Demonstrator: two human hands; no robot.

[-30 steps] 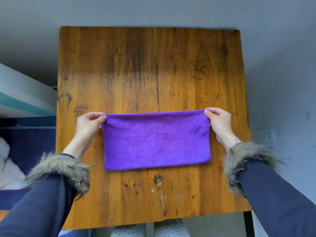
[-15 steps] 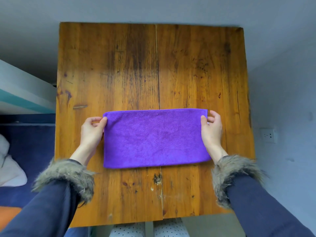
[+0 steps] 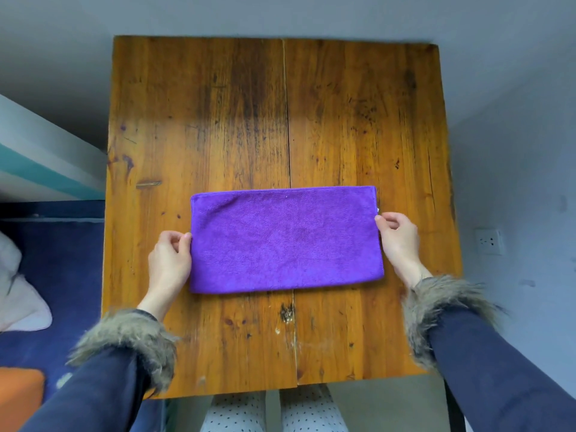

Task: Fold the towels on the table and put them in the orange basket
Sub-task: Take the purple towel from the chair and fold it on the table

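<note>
While each hand closes its grip on a short end of the purple towel (image 3: 285, 238), the cloth lies flat as a folded rectangle on the tabletop (image 3: 218, 120), nearer the person's edge than the far one. The left hand (image 3: 170, 258) pinches the left end between thumb and curled fingers; the right hand (image 3: 399, 236) pinches the right end the same way. Both wrists wear fur cuffs (image 3: 124, 341) over dark blue sleeves. An orange corner (image 3: 18, 397), too cropped to tell what it is, shows at lower left beside blue bedding (image 3: 62, 260). A wall socket (image 3: 490, 241) sits to the right.
</note>
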